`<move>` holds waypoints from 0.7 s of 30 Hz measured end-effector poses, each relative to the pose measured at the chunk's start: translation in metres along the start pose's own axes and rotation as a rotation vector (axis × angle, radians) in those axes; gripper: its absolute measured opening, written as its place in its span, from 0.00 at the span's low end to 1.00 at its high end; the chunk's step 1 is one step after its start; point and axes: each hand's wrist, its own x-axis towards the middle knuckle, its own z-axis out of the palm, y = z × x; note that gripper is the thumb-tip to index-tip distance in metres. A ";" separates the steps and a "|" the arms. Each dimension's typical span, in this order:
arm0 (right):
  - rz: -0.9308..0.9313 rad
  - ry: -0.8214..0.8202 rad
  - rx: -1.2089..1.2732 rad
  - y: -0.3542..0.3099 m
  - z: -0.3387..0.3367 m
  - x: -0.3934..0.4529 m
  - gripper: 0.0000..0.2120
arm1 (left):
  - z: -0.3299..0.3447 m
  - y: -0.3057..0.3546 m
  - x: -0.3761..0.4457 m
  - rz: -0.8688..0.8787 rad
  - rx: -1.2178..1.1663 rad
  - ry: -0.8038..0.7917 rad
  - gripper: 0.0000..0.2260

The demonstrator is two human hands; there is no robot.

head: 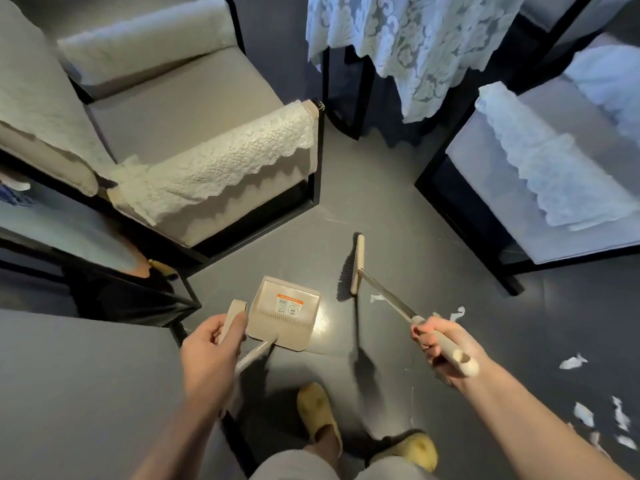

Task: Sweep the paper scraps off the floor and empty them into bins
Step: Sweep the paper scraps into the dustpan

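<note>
My left hand (211, 344) grips the beige handle of a long-handled dustpan (284, 311), whose tray with an orange label hangs just above the dark floor in front of me. My right hand (438, 344) grips the beige end of a broom handle. The broom's metal shaft runs up-left to the broom head (356, 266), with dark bristles facing left, right of the dustpan. White paper scraps lie on the floor: one scrap (377, 298) beside the shaft, another scrap (458, 312) near my right hand, and several scraps (588, 415) at the lower right.
A grey armchair (194, 126) with lace covers stands at the upper left, a second chair (540, 174) at the right, a lace-draped table (415, 46) at the top. A grey tabletop (86, 393) fills the lower left. My feet in yellow slippers (320, 412) stand below.
</note>
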 end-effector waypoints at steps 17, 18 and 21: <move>-0.130 -0.070 0.278 0.008 -0.135 -0.054 0.34 | 0.083 0.030 -0.045 0.230 0.260 -0.193 0.14; -0.114 -0.037 0.246 0.011 -0.150 -0.065 0.28 | 0.090 0.030 -0.051 0.231 0.260 -0.209 0.14; -0.076 0.127 0.192 0.019 -0.202 -0.102 0.06 | 0.114 0.028 -0.069 0.218 0.255 -0.224 0.17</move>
